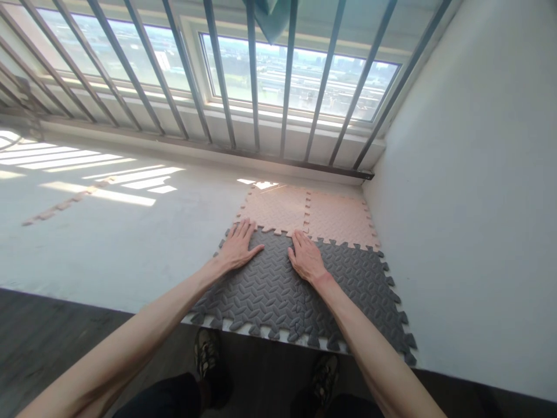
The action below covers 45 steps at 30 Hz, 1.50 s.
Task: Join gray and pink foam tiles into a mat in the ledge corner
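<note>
Two grey interlocking foam mat tiles lie side by side on a white ledge, with two pink tiles joined behind them. My left hand (238,245) lies flat, fingers together, on the far left part of the left grey tile (256,293), near its seam with the left pink tile (276,206). My right hand (306,255) presses flat on the same grey tile near its joint with the right grey tile (363,284). The right pink tile (342,219) lies beyond it. Neither hand holds anything.
The white ledge (108,244) stretches left, with sun stripes on it. A white wall (470,203) bounds the tiles on the right. Metal bars (255,87) and a window stand behind. My shoes (209,354) rest on the dark floor below the ledge's front edge.
</note>
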Motion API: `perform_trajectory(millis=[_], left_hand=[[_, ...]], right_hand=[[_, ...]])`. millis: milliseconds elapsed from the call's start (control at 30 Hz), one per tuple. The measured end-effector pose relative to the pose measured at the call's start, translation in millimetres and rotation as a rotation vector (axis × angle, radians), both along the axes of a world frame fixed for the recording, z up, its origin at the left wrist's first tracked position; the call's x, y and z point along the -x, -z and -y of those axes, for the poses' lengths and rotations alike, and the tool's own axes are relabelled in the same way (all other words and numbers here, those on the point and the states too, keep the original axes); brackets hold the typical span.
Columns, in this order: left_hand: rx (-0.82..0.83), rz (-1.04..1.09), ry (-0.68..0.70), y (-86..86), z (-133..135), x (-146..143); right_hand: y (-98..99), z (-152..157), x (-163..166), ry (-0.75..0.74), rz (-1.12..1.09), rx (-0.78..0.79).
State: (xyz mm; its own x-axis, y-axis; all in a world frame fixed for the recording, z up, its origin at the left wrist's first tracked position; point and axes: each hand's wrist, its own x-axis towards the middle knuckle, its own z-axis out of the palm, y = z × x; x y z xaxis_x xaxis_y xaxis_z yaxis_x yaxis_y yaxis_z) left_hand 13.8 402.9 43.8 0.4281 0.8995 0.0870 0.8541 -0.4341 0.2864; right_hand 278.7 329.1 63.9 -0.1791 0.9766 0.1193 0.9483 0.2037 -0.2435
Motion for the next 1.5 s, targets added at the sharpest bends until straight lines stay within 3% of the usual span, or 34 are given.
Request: perform_trajectory(millis=[233,567,800,933,1133,1233,1367,1500], left_hand=[[-0.007,0.018,-0.006,-4.4,7,-23],[-0.051,0.029,0.036,0.4,6,-21],[-0.052,0.083,-0.049,5.1,4,-21],[-0.060,0.089,-0.121,0.8,7,-23],[-0.082,0.103,-0.130,-1.0,8,-23],[-0.096,0.104,-0.133,1.8,7,-23],[-0.109,0.092,-0.130,4.2,7,-21],[-0.132,0.037,-0.135,-0.5,9,-21]], right_hand=[[-2.8,-3,16,0.036,0.023,-0.028],[0.1,-12,22,0.092,-0.012,-0.032],[0.6,-24,12,0.198,0.021,-0.056],[-5.6,-44,-2,0.205,0.051,-0.077],[3.8,-66,-11,0.210,0.043,-0.050],[-2.5,-80,-13,0.224,0.073,-0.044],[-13.5,-119,-24,0.228,0.090,-0.091],[-9.2,-168,-36,0.234,0.093,0.013]])
